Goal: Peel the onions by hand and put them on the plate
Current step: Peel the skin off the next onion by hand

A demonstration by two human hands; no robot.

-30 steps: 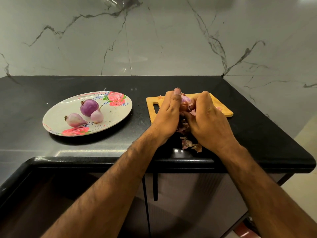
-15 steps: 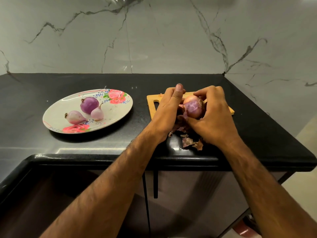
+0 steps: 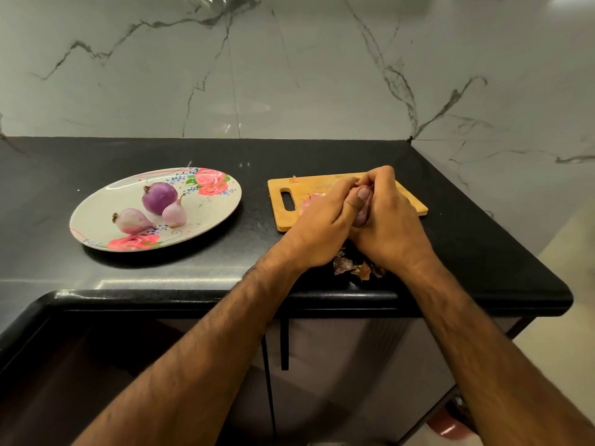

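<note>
Both hands close together over the wooden cutting board [image 3: 322,185]. My right hand [image 3: 391,230] grips a purple onion [image 3: 363,214], which is mostly hidden; only a sliver shows between the hands. My left hand [image 3: 322,223] wraps the onion from the left, thumb pressed on it. On the flowered plate [image 3: 212,214] at the left lie three peeled onions: a large purple one [image 3: 160,197], a pale one [image 3: 132,221] and a small pale one [image 3: 175,214]. Dry onion skins [image 3: 354,267] lie on the counter under my wrists.
The black counter [image 3: 483,252] ends at a rounded front edge just below my wrists and at a right edge near the board. A marble wall stands behind. A piece of peel [image 3: 310,198] lies on the board.
The onion was plainly visible in my right hand half a second ago; both hands have since closed over it, and my left thumb has come down onto it.
</note>
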